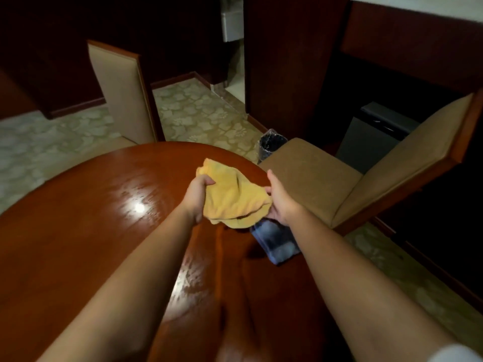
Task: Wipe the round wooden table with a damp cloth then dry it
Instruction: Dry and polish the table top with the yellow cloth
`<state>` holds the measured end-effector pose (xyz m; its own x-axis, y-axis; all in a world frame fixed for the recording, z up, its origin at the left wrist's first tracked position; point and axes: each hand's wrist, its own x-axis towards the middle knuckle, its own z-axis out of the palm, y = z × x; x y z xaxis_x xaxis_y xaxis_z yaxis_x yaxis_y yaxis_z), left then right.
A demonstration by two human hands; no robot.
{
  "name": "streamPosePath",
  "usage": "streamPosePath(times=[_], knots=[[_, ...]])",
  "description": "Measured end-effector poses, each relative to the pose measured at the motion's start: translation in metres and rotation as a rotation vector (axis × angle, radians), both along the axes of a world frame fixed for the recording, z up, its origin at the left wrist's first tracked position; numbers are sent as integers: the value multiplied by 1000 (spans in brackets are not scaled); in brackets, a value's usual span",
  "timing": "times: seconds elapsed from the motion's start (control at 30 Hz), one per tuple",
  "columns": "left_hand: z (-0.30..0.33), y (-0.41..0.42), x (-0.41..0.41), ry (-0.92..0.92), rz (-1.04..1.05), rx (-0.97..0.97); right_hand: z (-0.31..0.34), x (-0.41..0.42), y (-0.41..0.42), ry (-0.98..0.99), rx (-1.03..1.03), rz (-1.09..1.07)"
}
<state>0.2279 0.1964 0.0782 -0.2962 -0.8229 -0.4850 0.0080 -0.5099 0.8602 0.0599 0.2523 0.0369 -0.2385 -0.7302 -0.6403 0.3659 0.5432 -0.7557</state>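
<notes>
A yellow cloth (232,194) hangs bunched between both hands, held just above the round wooden table (78,231). My left hand (197,197) grips its left side with curled fingers. My right hand (281,202) pinches its right edge. Under the cloth's lower corner lies a folded blue-grey cloth (275,240) on the table near the right rim, partly covered by my right wrist. The tabletop shines with wet streaks around a bright light reflection.
A padded chair (339,184) stands close to the table's right edge, and a second chair (122,92) stands at the far side. A lined bin (269,145) sits on the patterned floor beyond the table. Dark wooden cabinets close off the back.
</notes>
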Motion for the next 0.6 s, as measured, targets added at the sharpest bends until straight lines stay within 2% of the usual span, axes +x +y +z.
streamPosePath(times=[0.1,0.17,0.27,0.37,0.53,0.6], knots=[[5,23,43,37,-23,49,2,26,23,-121,45,110],[6,41,66,48,-29,79,4,57,33,-119,32,157],[9,62,97,30,-10,100,4,100,41,101,67,135],[13,78,134,0,-44,95,10,137,55,310,11,123],[8,104,200,-73,8,40,26,202,92,430,-128,140],[1,117,224,-187,89,-89,28,225,109,457,-173,158]])
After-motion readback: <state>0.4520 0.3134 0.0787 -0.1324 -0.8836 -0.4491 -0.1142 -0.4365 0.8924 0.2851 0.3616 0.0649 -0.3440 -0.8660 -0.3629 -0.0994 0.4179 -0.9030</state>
